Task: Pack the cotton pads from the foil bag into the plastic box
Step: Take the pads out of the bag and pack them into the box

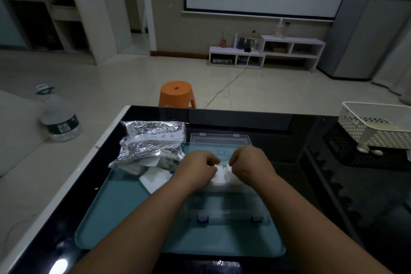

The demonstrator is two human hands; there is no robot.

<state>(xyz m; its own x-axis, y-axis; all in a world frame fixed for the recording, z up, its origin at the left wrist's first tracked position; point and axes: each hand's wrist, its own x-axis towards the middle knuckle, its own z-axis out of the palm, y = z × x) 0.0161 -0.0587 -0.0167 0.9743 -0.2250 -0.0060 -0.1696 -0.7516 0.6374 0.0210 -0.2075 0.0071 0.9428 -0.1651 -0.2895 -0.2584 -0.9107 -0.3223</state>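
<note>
Two hands are in over the desk (pixel 244 119), a glossy black top, and both are busy at the one clear plastic box (pixel 222 207). It sits on a single teal rectangular tray (pixel 124 218), its transparent lid (pixel 220 143) lying flung open on the far side. Two dark latches show on the box's near edge.

The left hand (pixel 195 168) has its fingers curled, tips on a small stack of white cotton pads (pixel 221 174). The right hand (pixel 249 162) mirrors it from the other side, fingers curled in too, and the stack is pinched between them. That stack sits at the far end of the box, right by the lid's hinge line. How many pads are in it I cannot tell; they blur into one white block.

To the left is one crinkled silver foil bag (pixel 153 140), lying on the tray's far left corner with its mouth towards the person. Loose white square pads (pixel 155 179) spill from it onto the tray, at least two overlapping, just beside the left wrist.

At the desk's right edge stands one white perforated plastic basket (pixel 373 128), well apart from the tray. Beyond the desk is one orange plastic stool (pixel 176 93) on the pale floor. Off to the left stands one large clear water bottle (pixel 60 118).
</note>
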